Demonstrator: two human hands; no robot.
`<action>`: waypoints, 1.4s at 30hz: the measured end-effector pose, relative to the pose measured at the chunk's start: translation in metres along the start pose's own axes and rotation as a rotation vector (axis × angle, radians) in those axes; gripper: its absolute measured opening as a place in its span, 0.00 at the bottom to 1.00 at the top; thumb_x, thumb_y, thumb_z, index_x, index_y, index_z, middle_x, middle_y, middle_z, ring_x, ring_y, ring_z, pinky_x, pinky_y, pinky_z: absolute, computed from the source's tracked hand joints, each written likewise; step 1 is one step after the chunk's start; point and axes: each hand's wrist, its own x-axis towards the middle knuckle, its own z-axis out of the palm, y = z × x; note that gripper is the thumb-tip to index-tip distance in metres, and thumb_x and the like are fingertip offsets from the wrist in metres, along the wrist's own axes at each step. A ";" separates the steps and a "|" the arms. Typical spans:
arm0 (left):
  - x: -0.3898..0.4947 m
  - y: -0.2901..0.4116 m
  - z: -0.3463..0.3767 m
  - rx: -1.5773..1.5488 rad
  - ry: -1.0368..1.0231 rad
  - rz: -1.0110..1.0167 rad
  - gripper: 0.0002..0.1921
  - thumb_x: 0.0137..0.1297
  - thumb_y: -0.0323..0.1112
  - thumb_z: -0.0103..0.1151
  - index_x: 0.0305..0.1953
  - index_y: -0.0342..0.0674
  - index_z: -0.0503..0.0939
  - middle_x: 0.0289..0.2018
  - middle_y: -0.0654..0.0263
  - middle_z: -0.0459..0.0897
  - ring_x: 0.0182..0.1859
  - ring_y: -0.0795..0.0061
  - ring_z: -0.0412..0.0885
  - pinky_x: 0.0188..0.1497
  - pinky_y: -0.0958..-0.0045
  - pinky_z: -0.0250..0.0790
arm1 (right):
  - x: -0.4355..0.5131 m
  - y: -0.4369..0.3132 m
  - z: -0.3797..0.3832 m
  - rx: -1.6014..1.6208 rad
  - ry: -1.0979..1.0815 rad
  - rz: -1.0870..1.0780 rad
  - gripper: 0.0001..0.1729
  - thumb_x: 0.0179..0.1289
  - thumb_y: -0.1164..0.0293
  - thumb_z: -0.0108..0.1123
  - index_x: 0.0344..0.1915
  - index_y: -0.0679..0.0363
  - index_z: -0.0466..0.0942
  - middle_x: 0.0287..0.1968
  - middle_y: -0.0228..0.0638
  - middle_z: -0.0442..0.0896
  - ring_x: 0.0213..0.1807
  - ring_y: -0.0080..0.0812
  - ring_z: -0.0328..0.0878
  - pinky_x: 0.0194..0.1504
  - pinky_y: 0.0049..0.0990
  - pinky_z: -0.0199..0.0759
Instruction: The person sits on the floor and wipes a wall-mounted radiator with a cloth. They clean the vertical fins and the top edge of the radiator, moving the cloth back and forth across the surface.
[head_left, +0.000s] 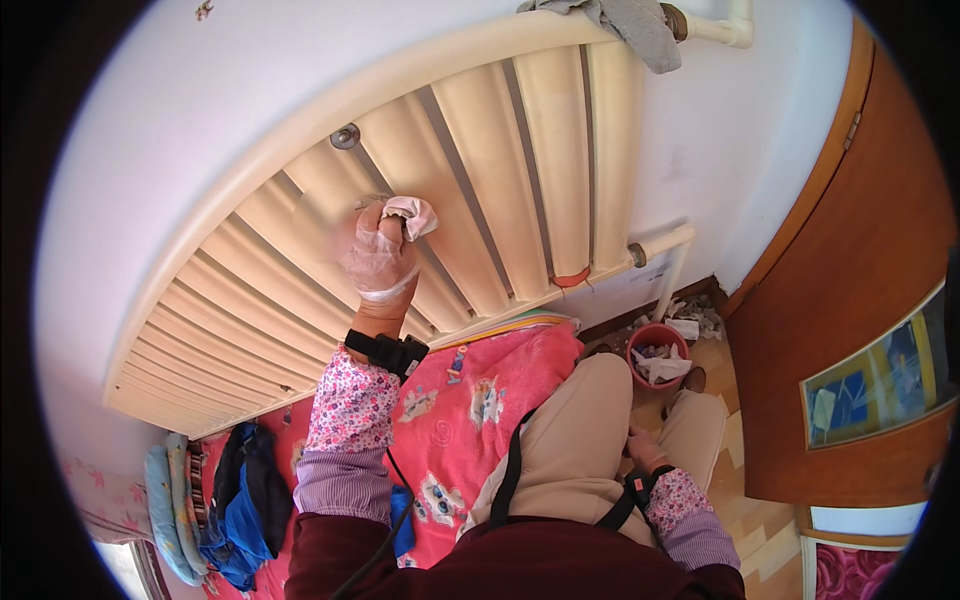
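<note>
My left hand (381, 247), in a thin transparent plastic glove, grips a bunched pale pink cloth (417, 216). It is up against the front of a cream column radiator (480, 172) fixed to the wall, near the middle of its tubes. A round metal fitting (345, 136) sits above that hand, close to the top rail. My right hand (646, 450) is low between my thighs, beside my trouser leg (577, 420). Its fingers are partly hidden, so I cannot tell whether they hold anything.
A pink blanket with cartoon cats (487, 375) lies below the radiator. A red bin (657, 382) holding waste stands by the pipe, with paper scraps (697, 319) behind it. A grey cloth (637, 30) hangs over the radiator's top corner. A wooden door (840, 300) is at right; dark clothes (251, 495) lie at left.
</note>
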 end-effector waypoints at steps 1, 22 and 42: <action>-0.004 0.003 0.003 -0.004 0.009 0.038 0.17 0.42 0.24 0.62 0.38 0.44 0.74 0.43 0.64 0.76 0.47 0.59 0.74 0.51 0.53 0.64 | 0.000 0.000 -0.001 -0.037 0.001 -0.007 0.18 0.67 0.71 0.53 0.52 0.71 0.75 0.43 0.41 0.84 0.41 0.32 0.81 0.42 0.27 0.76; -0.173 0.054 0.053 -0.101 -0.340 -0.027 0.07 0.49 0.31 0.59 0.33 0.44 0.77 0.43 0.64 0.75 0.49 0.61 0.74 0.50 0.54 0.66 | 0.011 0.017 -0.002 0.052 -0.015 -0.019 0.17 0.65 0.72 0.57 0.53 0.67 0.76 0.40 0.35 0.83 0.37 0.26 0.80 0.38 0.24 0.75; -0.229 0.097 0.061 -0.277 -0.596 -0.767 0.07 0.53 0.24 0.54 0.34 0.37 0.80 0.37 0.52 0.80 0.41 0.51 0.77 0.45 0.57 0.70 | 0.028 0.039 -0.007 -0.073 0.026 -0.076 0.18 0.69 0.66 0.52 0.49 0.68 0.77 0.32 0.36 0.83 0.28 0.26 0.77 0.31 0.25 0.70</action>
